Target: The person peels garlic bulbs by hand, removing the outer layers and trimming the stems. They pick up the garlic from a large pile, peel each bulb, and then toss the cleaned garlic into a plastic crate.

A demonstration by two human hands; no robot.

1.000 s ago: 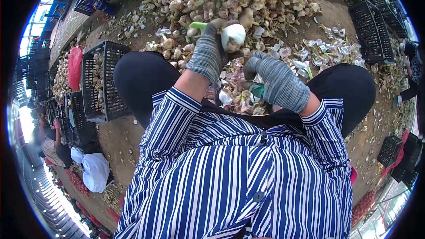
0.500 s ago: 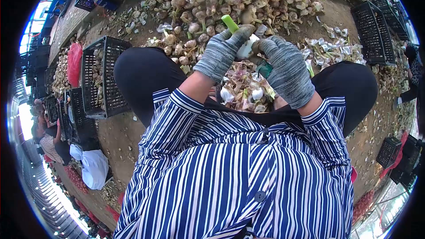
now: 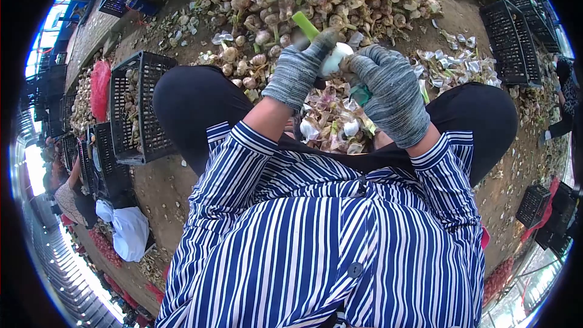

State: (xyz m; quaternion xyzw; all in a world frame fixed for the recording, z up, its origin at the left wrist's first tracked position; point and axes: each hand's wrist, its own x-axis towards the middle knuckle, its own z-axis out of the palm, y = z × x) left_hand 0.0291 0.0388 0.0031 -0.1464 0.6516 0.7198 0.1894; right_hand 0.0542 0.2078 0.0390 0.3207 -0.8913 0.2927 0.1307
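My left hand [image 3: 302,71], in a grey knit glove with bare fingertips, is closed around a garlic bulb [image 3: 336,61]. The bulb looks white and peeled, and its green stem [image 3: 305,26] sticks out up and to the left past my thumb. My right hand [image 3: 388,88], gloved the same way, has its fingers curled in a pinch at the bulb's right side. A teal thing [image 3: 361,94] shows under the right palm; its kind is hidden. Below both hands, between my legs, lies a heap of garlic skins [image 3: 337,118] with a few white pieces.
A big pile of unpeeled garlic [image 3: 291,0] lies ahead. More peelings [image 3: 461,70] are scattered to the right. Black plastic crates stand at the left [image 3: 143,109] and right [image 3: 510,42]. A red mesh bag [image 3: 100,91] and another person [image 3: 76,197] are at the far left.
My left hand has shifted slightly left, and the stem has tilted further left. The bulb shows more bare white between my hands. My right fingers have curled in and drawn slightly right.
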